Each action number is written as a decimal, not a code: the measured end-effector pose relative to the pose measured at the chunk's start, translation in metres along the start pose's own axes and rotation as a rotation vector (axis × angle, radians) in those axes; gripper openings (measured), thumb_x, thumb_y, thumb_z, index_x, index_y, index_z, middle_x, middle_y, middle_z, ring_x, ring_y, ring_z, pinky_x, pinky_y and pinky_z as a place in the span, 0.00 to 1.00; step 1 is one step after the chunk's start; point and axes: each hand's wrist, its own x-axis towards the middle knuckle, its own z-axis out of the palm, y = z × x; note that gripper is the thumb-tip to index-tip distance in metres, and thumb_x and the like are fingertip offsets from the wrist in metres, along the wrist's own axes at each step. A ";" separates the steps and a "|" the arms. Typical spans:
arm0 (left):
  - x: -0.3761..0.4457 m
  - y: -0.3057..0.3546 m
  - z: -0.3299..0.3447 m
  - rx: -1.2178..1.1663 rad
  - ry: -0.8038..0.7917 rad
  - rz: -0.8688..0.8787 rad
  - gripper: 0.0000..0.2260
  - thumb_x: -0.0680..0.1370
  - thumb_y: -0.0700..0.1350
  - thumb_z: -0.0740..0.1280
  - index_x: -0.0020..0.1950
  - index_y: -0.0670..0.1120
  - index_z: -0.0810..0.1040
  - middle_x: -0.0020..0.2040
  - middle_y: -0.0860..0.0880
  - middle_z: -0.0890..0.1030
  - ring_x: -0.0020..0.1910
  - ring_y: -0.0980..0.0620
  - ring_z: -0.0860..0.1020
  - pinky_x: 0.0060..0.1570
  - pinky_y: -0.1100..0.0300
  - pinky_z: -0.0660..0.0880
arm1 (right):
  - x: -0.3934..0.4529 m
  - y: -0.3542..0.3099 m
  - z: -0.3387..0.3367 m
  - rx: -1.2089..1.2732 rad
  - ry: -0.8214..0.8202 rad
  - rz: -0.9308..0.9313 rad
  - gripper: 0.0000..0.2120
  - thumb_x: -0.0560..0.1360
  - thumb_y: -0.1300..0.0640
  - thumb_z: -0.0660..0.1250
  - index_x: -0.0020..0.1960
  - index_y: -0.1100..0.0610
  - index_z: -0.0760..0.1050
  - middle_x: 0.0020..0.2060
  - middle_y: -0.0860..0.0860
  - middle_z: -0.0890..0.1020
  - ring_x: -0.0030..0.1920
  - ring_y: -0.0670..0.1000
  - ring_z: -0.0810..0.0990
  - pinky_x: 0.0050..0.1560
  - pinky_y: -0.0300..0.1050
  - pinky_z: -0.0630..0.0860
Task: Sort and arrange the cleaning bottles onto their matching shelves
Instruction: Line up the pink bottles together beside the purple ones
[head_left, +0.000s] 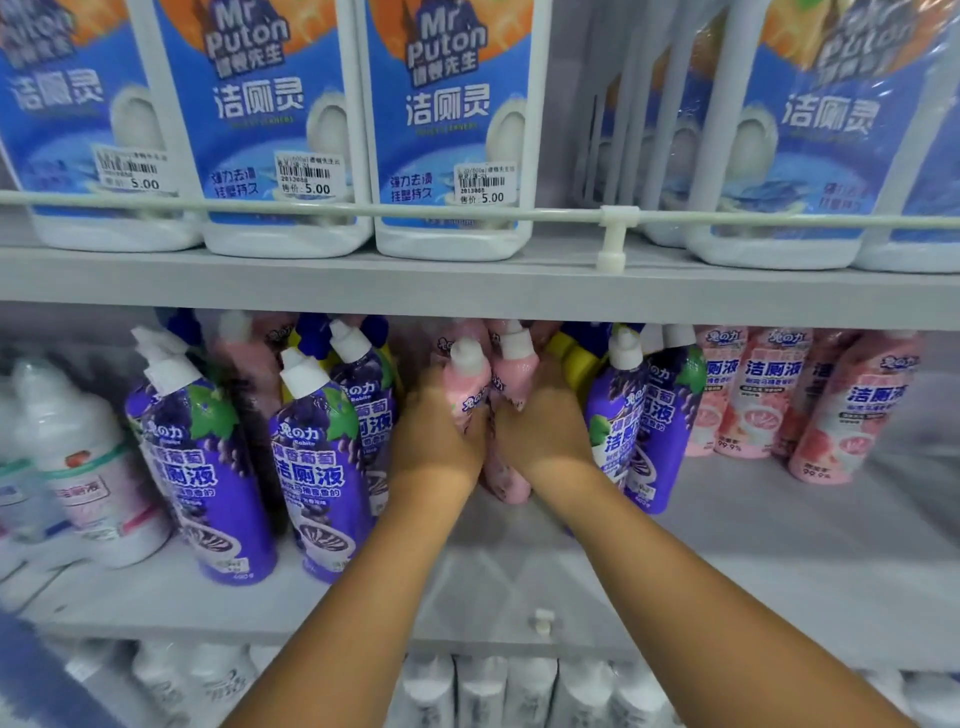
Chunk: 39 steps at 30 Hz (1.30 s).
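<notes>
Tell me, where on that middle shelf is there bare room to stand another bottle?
Bare shelf lies in front of the pink bottles at right. Between the purple bottles, both hands grip pink bottles; that spot is crowded.

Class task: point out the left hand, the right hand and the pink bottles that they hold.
left hand (434, 439): head view, back of hand.
right hand (543, 434): head view, back of hand.
pink bottles (511, 364): head view, right bottle's shoulder.

Wire rail seen running across, well above left hand. White clip fixed on rail, above right hand. Price stickers marked 5.00 seen up left. Wire dividers set up right. Small white peg seen below both.
</notes>
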 end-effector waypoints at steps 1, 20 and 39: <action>-0.005 -0.008 -0.001 -0.042 0.006 -0.012 0.19 0.75 0.56 0.71 0.62 0.53 0.72 0.52 0.48 0.83 0.49 0.42 0.83 0.41 0.57 0.74 | -0.008 -0.001 -0.005 0.030 0.004 -0.002 0.19 0.76 0.53 0.68 0.65 0.52 0.70 0.57 0.56 0.82 0.56 0.59 0.81 0.52 0.48 0.78; -0.090 0.054 -0.010 -0.648 -0.281 0.055 0.22 0.70 0.45 0.79 0.58 0.62 0.77 0.50 0.69 0.83 0.50 0.70 0.81 0.47 0.73 0.76 | -0.099 0.071 -0.159 0.397 0.217 -0.009 0.20 0.76 0.61 0.74 0.64 0.46 0.76 0.55 0.53 0.84 0.57 0.57 0.83 0.60 0.61 0.80; -0.086 0.178 0.203 -0.481 -0.356 -0.027 0.21 0.74 0.47 0.77 0.64 0.55 0.75 0.55 0.56 0.84 0.54 0.56 0.83 0.59 0.46 0.80 | 0.005 0.247 -0.302 0.504 0.063 0.020 0.21 0.82 0.54 0.67 0.74 0.45 0.70 0.68 0.49 0.79 0.67 0.53 0.79 0.65 0.63 0.77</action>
